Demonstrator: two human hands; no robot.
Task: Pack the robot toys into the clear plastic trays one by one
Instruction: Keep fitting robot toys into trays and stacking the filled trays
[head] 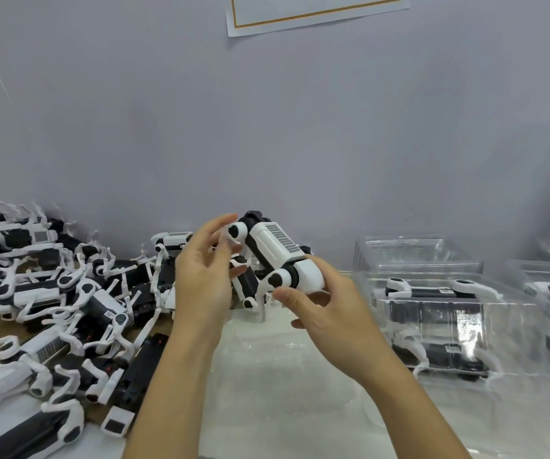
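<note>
Robot toy (275, 251): white/black dog shape, tilted, gripped by right hand (320, 306).

Robot toy (273, 256) looks like smooth, slightly glossy black-and-white plastic; trays (432, 293) on the right are clear shiny plastic, wall (267, 127) is matt.
</note>
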